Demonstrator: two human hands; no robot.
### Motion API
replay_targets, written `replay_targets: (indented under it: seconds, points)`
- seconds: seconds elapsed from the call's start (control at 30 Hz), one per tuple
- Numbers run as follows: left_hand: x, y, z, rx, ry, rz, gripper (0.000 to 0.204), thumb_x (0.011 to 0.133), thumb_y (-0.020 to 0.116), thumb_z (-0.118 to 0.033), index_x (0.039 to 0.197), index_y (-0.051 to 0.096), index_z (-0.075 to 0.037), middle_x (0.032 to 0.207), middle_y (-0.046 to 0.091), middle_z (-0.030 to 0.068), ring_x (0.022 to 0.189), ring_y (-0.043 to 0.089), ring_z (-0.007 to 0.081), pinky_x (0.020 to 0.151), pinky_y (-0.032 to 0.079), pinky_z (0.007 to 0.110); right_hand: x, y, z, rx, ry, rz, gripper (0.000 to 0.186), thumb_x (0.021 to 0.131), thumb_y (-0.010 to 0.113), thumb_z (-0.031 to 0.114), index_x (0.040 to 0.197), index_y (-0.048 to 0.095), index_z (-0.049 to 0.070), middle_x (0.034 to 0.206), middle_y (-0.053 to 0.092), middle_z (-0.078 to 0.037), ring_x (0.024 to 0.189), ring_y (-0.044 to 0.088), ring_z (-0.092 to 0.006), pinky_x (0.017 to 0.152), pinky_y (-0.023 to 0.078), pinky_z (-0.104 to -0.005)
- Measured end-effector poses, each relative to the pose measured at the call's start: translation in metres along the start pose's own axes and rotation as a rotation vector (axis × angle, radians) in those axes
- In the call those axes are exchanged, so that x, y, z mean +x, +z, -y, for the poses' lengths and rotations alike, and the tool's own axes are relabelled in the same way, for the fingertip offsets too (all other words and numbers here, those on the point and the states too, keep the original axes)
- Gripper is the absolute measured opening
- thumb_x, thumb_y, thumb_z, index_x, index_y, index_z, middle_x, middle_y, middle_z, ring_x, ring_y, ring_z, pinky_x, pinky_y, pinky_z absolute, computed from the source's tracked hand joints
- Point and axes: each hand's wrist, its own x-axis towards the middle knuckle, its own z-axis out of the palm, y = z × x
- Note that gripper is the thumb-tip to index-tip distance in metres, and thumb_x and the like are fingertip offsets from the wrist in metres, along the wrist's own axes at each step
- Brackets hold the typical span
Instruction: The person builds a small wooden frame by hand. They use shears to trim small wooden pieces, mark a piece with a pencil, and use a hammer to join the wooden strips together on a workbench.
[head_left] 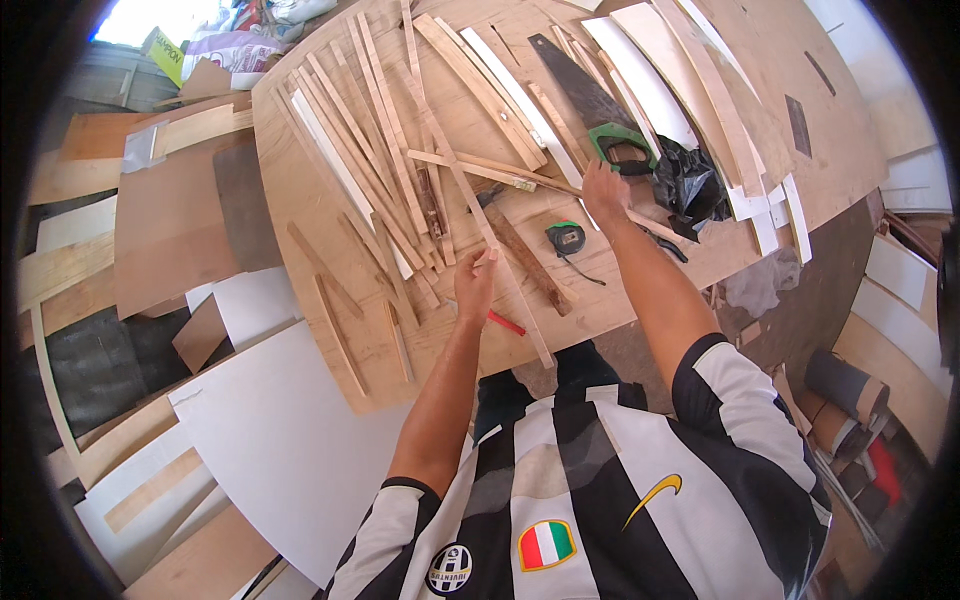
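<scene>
My left hand (475,283) is closed around a long thin wooden strip (517,301), which slants from the far side of the table past its near edge. My right hand (604,192) is closed on a second wooden strip (545,181) lying crosswise, its far-left end meeting the first one. Just beyond the right hand rests a handsaw (583,92) with a green and black handle. Between my hands are a tape measure (566,237) and a hammer (528,260) with a rough wooden handle. A red tool handle (506,322) shows beside my left wrist.
Several wooden strips (375,150) are spread over the left of the plywood table (285,355). Wide boards (660,70) and a crumpled black plastic bag (690,188) lie at the right. Panels and offcuts (170,220) fill the floor at the left; rolls (845,385) stand at the lower right.
</scene>
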Motion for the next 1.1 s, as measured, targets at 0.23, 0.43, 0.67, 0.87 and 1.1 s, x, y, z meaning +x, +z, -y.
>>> replay_targets:
  seconds: [0.23,0.43,0.67,0.87,1.1]
  points:
    - [-0.009,-0.010,-0.013,-0.063,0.091,-0.023,0.043,0.099,0.071,-0.032,0.123,0.069,0.004,0.103,0.073,0.0093,0.091,0.066,0.0133,0.086,0.052,0.029,-0.003,-0.031,0.003,0.279,0.098,0.044,0.034,0.101,0.052,0.015,0.133,0.061,0.005,0.118,0.071,-0.026,0.109,0.071,-0.0378,0.090,0.057,-0.0498]
    - [-0.005,-0.010,-0.038,-0.170,-0.004,0.073,0.042,0.100,0.069,-0.029,0.126,0.067,0.004,0.112,0.073,0.0108,0.101,0.067,0.0171,0.090,0.052,0.031,-0.038,-0.032,0.010,0.758,-0.107,-0.374,0.035,0.108,0.045,0.014,0.138,0.062,0.006,0.110,0.073,-0.020,0.103,0.071,-0.0256,0.092,0.053,-0.0389]
    - [-0.017,-0.039,-0.072,-0.376,0.074,0.253,0.048,0.108,0.056,-0.042,0.131,0.064,0.000,0.113,0.073,0.0093,0.100,0.070,0.0181,0.088,0.054,0.031,-0.173,-0.064,0.110,1.151,-0.032,0.090,0.029,0.112,0.046,0.025,0.124,0.062,0.005,0.077,0.051,0.001,0.068,0.048,-0.0087,0.061,0.043,-0.0256]
    - [-0.040,-0.089,-0.044,-0.395,0.078,0.245,0.038,0.107,0.060,-0.040,0.108,0.066,-0.002,0.086,0.065,0.0021,0.075,0.060,0.0104,0.066,0.047,0.028,-0.255,-0.057,0.168,1.472,0.159,0.736,0.045,0.112,0.040,0.047,0.122,0.061,0.009,0.074,0.055,-0.001,0.050,0.045,-0.0092,0.044,0.036,-0.0255]
    - [-0.054,-0.147,-0.002,-0.437,0.052,0.173,0.031,0.107,0.063,-0.033,0.095,0.065,-0.004,0.076,0.063,0.0006,0.063,0.058,0.0092,0.054,0.046,0.027,-0.295,-0.040,0.210,1.421,-0.021,0.775,0.039,0.111,0.046,0.039,0.125,0.061,0.006,0.079,0.062,-0.003,0.056,0.057,-0.0103,0.047,0.045,-0.0263]
